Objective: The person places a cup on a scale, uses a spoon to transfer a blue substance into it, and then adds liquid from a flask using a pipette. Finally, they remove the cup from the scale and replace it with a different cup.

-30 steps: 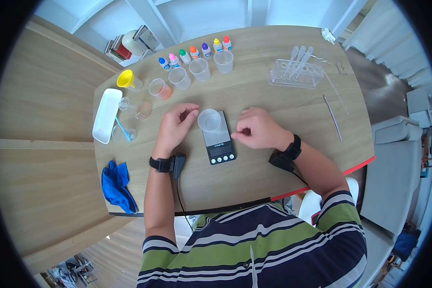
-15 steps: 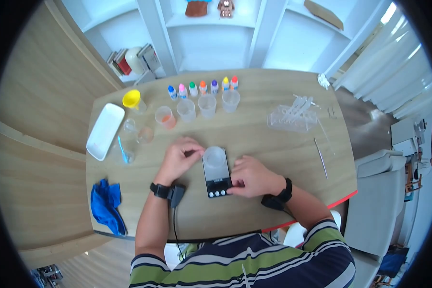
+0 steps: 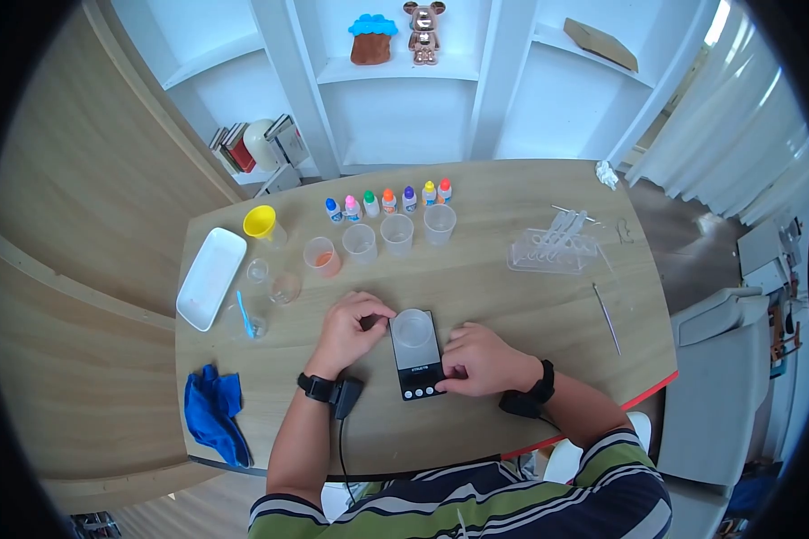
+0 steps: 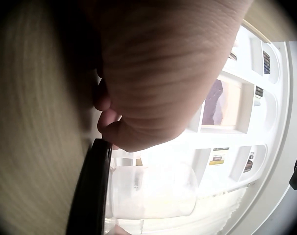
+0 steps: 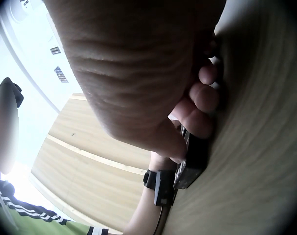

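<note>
A black pocket scale (image 3: 419, 359) with a grey weighing plate and round white buttons lies on the table between the hands. On its plate stands a clear plastic cup (image 3: 413, 327); the left wrist view has this cup (image 4: 160, 191) beyond the scale's dark edge. My left hand (image 3: 347, 332) holds the scale's far left corner with thumb and finger. At the near right side, beside the buttons, my right hand (image 3: 485, 361) grips the scale. Up close in the right wrist view, the thumb and curled fingers meet the scale's edge (image 5: 195, 161).
Translucent cups (image 3: 396, 234) stand in a row behind, one holding orange liquid (image 3: 327, 262), with several colored dropper bottles (image 3: 370, 205) behind them. A white tray (image 3: 210, 278), yellow funnel (image 3: 260, 221) and blue cloth (image 3: 214, 415) are left; a test-tube rack (image 3: 548, 255) and metal rod (image 3: 607, 320) right.
Both hands have closed in on the scale from either side and now hold its edges. The head view has tilted upward, showing more shelf. The cup stays on the plate.
</note>
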Motion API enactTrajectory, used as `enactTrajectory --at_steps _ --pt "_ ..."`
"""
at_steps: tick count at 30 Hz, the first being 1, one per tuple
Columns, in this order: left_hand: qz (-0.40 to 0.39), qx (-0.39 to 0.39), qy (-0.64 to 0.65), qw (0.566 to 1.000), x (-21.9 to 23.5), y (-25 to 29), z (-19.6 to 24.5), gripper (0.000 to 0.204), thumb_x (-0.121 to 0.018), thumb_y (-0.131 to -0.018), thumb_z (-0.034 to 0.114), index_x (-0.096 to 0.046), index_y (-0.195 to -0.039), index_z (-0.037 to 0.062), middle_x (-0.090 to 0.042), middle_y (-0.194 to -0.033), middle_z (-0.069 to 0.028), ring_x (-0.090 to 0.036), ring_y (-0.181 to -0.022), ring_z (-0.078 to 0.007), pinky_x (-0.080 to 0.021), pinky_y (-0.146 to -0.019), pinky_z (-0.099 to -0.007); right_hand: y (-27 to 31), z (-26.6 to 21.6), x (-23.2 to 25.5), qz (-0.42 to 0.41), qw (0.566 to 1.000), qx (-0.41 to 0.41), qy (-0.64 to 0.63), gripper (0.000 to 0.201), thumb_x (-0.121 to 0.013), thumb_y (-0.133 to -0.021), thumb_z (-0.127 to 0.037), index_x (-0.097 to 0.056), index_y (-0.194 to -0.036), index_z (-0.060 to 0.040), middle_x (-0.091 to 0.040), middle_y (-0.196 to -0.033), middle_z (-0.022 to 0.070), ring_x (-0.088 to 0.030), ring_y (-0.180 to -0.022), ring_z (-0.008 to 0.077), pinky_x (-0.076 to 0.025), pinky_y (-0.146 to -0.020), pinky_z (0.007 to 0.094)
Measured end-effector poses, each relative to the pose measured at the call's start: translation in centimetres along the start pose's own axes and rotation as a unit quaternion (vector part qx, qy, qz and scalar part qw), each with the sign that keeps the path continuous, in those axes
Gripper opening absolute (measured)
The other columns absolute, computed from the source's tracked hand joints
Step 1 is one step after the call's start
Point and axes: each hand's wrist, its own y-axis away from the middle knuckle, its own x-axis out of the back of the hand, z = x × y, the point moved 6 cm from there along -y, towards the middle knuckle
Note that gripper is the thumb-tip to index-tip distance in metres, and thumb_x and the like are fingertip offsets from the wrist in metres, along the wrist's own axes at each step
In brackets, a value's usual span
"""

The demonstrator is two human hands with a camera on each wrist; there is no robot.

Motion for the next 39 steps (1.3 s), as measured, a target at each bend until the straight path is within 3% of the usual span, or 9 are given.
enactTrajectory --at_steps 8,10,13,24,39 --pt "0.006 0.001 -0.002 1.0 0.08 -0.1 0.08 0.016 -0.078 -0.084 0.002 -0.083 -0.097 0.0098 -0.076 -0.093 -0.0051 -0.067 -0.086 -0.0259 -0.055 -0.075 -0.0377 -0.09 0.02 0.07 0.001 1.0 -0.001 0.008 0.03 -0.091 -0.079 -0.029 -0.067 -0.068 -0.0148 -0.064 -0.066 -0.0006 -0.059 -0.073 0.0246 -0.046 -0.076 0.0408" --pt "-0.011 0.014 -0.006 1.0 -0.01 0.03 -0.04 0.018 -0.077 -0.085 -0.001 -0.084 -0.099 0.0073 -0.076 -0.097 -0.0069 -0.069 -0.091 -0.0245 -0.055 -0.081 -0.0367 -0.07 0.12 -0.02 -0.002 1.0 -0.005 0.005 0.03 -0.091 -0.079 -0.029 -0.067 -0.068 -0.0148 -0.064 -0.066 -0.0009 -0.06 -0.073 0.0244 -0.046 -0.076 0.0408" --pt "0.011 0.001 -0.008 1.0 0.0 0.08 0.1 0.015 -0.078 -0.084 0.003 -0.083 -0.096 0.0101 -0.075 -0.092 -0.0042 -0.067 -0.084 -0.0252 -0.055 -0.074 -0.038 -0.12 0.08 -0.09 -0.008 1.0 -0.012 0.009 0.03 -0.091 -0.079 -0.029 -0.067 -0.068 -0.0148 -0.064 -0.067 -0.0013 -0.06 -0.075 0.0236 -0.046 -0.077 0.0406" --pt "0.012 -0.009 -0.007 1.0 -0.02 0.03 -0.23 0.016 -0.078 -0.084 0.002 -0.083 -0.096 0.0101 -0.075 -0.092 -0.0047 -0.068 -0.085 -0.0246 -0.055 -0.073 -0.0376 0.03 -0.6 -0.02 -0.006 0.998 -0.015 0.059 0.029 -0.091 -0.079 -0.028 -0.067 -0.07 -0.0142 -0.065 -0.069 -0.0007 -0.06 -0.078 0.0237 -0.046 -0.08 0.0403" --pt "0.006 -0.006 -0.011 1.0 0.02 -0.05 0.02 0.015 -0.078 -0.085 0.003 -0.083 -0.097 0.0095 -0.075 -0.094 -0.0047 -0.068 -0.087 -0.0251 -0.055 -0.076 -0.0372 0.03 -0.2 -0.02 0.0 0.999 -0.006 0.036 0.03 -0.09 -0.08 -0.028 -0.066 -0.068 -0.014 -0.065 -0.069 0.0001 -0.06 -0.075 0.0247 -0.046 -0.079 0.0403"
